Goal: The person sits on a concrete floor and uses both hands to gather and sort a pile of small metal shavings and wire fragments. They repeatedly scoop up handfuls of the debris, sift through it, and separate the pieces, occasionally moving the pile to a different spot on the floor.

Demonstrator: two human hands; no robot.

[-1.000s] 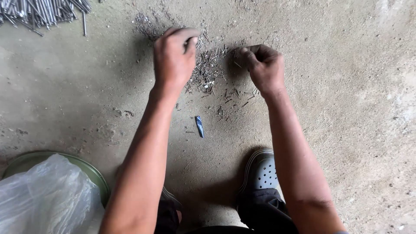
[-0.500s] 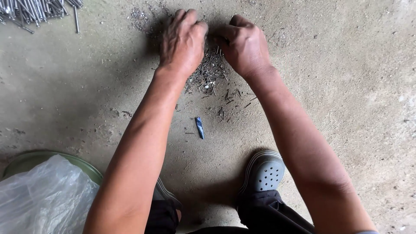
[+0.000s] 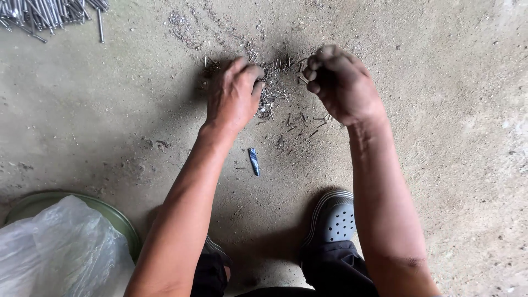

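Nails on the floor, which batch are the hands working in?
The small scattered pile of short nails between the left hand and right hand, not the bundle of long nails at top left.

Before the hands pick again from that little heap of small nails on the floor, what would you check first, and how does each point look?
1. Left hand on the heap of small grey metal nails: ok, its fingers rest on it.
2. Right hand free to pick: cannot tell, its fingers are curled shut and may hold nails.
3. Small blue flat piece away from the heap: ok, it lies apart, nearer the grey perforated clog.
4. Pile of long silver nails kept separate: ok, it lies at the far left of the bare concrete floor.
5. Round green metal tray with a clear plastic bag close by: ok, beside the left arm.
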